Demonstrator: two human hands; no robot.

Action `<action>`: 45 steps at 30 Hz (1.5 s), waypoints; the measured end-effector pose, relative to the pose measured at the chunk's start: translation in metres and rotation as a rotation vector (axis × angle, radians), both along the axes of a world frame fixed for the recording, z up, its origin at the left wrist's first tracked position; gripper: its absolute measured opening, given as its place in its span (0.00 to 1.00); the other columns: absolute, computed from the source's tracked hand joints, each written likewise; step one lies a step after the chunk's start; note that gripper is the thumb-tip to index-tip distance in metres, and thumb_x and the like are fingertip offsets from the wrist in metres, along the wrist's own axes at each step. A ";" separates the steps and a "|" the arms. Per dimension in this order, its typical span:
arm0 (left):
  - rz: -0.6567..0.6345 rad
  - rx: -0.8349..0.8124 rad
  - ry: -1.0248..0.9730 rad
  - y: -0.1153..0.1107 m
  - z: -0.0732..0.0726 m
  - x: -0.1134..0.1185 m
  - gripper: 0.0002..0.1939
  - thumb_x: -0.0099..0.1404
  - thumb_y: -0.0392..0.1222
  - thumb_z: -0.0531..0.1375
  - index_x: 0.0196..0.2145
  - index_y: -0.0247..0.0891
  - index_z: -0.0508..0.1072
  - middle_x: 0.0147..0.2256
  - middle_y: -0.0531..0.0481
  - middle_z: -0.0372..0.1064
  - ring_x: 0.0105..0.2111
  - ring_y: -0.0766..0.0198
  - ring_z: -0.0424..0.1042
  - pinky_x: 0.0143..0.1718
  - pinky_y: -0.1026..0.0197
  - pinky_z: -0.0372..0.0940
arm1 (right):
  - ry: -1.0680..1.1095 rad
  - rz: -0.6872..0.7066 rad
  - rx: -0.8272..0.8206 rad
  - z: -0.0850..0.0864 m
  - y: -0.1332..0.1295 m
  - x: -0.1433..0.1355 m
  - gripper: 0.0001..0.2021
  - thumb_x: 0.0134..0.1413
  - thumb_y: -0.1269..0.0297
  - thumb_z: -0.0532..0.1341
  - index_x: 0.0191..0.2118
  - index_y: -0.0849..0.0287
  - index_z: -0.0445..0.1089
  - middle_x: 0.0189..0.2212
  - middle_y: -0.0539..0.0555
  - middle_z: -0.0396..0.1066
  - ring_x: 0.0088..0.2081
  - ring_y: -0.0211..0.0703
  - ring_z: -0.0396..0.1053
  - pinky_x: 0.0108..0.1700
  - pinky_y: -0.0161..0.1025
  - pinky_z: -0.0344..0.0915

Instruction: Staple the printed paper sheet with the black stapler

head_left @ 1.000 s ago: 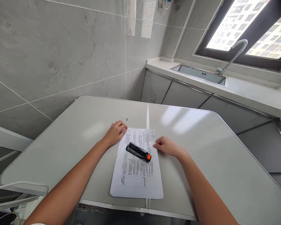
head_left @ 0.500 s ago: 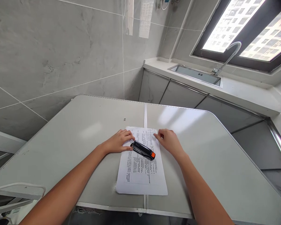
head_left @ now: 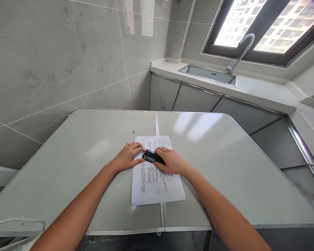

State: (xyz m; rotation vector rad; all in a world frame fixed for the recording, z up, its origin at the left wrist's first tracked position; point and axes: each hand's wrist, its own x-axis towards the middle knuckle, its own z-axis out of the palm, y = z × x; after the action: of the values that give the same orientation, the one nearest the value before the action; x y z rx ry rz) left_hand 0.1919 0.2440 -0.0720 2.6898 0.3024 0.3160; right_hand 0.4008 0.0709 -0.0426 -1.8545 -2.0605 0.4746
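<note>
A black stapler lies slantwise over the upper part of the printed sheet of paper. My right hand is wrapped around the stapler's right end, hiding its orange tip. My left hand reaches in over the sheet's left edge, with thumb and fingers closed about the stapler's left end. Whether more sheets lie under the top page, I cannot tell.
The pale folding table has a seam down its middle. Small staples lie beyond the paper. Behind the table are a tiled wall and a counter with a sink and a tap.
My right hand has moved left from beside the paper's upper right edge and taken hold of the stapler's right end. My left hand stays at the stapler's left end. The view has shifted slightly.
</note>
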 end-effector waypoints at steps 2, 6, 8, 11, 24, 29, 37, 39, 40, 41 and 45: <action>-0.010 -0.020 -0.008 0.000 0.000 0.000 0.15 0.69 0.51 0.63 0.50 0.45 0.73 0.54 0.45 0.70 0.53 0.51 0.69 0.56 0.47 0.61 | 0.008 0.006 0.012 -0.001 0.000 0.002 0.06 0.63 0.63 0.61 0.43 0.57 0.65 0.40 0.55 0.71 0.41 0.45 0.67 0.37 0.37 0.57; -0.033 -0.073 -0.024 0.000 0.000 0.000 0.16 0.69 0.51 0.63 0.52 0.45 0.73 0.57 0.45 0.69 0.57 0.50 0.68 0.60 0.46 0.61 | -0.016 0.020 0.073 -0.004 0.001 0.005 0.08 0.66 0.62 0.60 0.48 0.57 0.67 0.42 0.56 0.72 0.44 0.47 0.67 0.41 0.40 0.60; -0.036 -0.080 -0.026 0.000 0.000 0.000 0.16 0.69 0.50 0.63 0.51 0.45 0.73 0.57 0.45 0.69 0.57 0.51 0.68 0.60 0.46 0.61 | -0.014 0.015 0.100 -0.006 0.002 0.007 0.10 0.68 0.62 0.59 0.51 0.57 0.67 0.43 0.57 0.73 0.45 0.48 0.68 0.44 0.41 0.61; -0.035 -0.070 -0.023 0.000 0.001 0.000 0.15 0.69 0.50 0.63 0.51 0.45 0.73 0.56 0.45 0.70 0.57 0.50 0.68 0.60 0.45 0.61 | 0.000 0.011 0.098 -0.008 0.003 0.008 0.11 0.68 0.62 0.59 0.53 0.58 0.67 0.44 0.58 0.73 0.46 0.49 0.68 0.45 0.42 0.62; -0.014 -0.143 -0.028 0.001 0.002 0.001 0.10 0.66 0.51 0.65 0.41 0.44 0.75 0.54 0.47 0.72 0.56 0.51 0.69 0.60 0.46 0.62 | 0.498 -0.177 0.036 -0.003 0.001 0.054 0.17 0.65 0.54 0.57 0.33 0.60 0.76 0.23 0.49 0.64 0.27 0.37 0.55 0.32 0.36 0.55; -0.009 -0.152 -0.021 0.001 0.001 0.001 0.11 0.66 0.51 0.65 0.42 0.44 0.74 0.55 0.47 0.71 0.56 0.52 0.69 0.60 0.47 0.61 | 0.800 -0.175 -0.217 -0.009 -0.005 0.074 0.14 0.58 0.54 0.63 0.44 0.59 0.73 0.17 0.43 0.61 0.20 0.33 0.53 0.24 0.32 0.49; -0.011 -0.152 -0.022 0.000 0.002 0.001 0.10 0.66 0.50 0.65 0.42 0.44 0.74 0.54 0.46 0.71 0.56 0.51 0.68 0.59 0.46 0.61 | 1.143 -0.007 -0.783 -0.018 -0.004 0.073 0.32 0.64 0.51 0.58 0.68 0.60 0.54 0.37 0.63 0.82 0.21 0.43 0.75 0.17 0.32 0.64; -0.009 -0.153 -0.023 0.001 0.001 0.001 0.10 0.66 0.49 0.65 0.41 0.43 0.74 0.54 0.46 0.71 0.55 0.51 0.69 0.59 0.46 0.61 | 1.166 -0.017 -0.783 -0.018 -0.003 0.071 0.31 0.63 0.52 0.58 0.67 0.61 0.56 0.38 0.64 0.82 0.24 0.45 0.78 0.17 0.33 0.67; -0.009 -0.154 -0.022 0.001 0.000 0.002 0.10 0.66 0.50 0.65 0.41 0.43 0.74 0.54 0.46 0.71 0.55 0.51 0.69 0.59 0.46 0.61 | 1.170 -0.025 -0.786 -0.017 -0.003 0.070 0.30 0.63 0.52 0.59 0.66 0.61 0.57 0.38 0.65 0.82 0.25 0.46 0.78 0.18 0.33 0.68; -0.010 -0.155 -0.021 0.002 0.000 0.002 0.10 0.66 0.50 0.65 0.41 0.43 0.74 0.54 0.46 0.71 0.55 0.51 0.68 0.59 0.46 0.61 | 1.173 -0.037 -0.789 -0.017 -0.003 0.070 0.30 0.63 0.53 0.59 0.65 0.61 0.57 0.37 0.65 0.82 0.25 0.47 0.79 0.18 0.33 0.69; -0.013 -0.167 -0.017 0.003 -0.002 0.001 0.11 0.66 0.52 0.65 0.40 0.44 0.74 0.54 0.47 0.71 0.56 0.51 0.68 0.59 0.47 0.60 | 1.184 -0.073 -0.796 -0.017 -0.002 0.069 0.28 0.61 0.55 0.60 0.63 0.61 0.59 0.38 0.66 0.82 0.28 0.49 0.80 0.20 0.34 0.70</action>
State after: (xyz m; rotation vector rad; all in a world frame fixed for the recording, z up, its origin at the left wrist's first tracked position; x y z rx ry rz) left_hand 0.1934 0.2466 -0.0739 2.5226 0.2925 0.2956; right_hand 0.4695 0.0692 -0.0594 -1.2982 -1.0027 1.9719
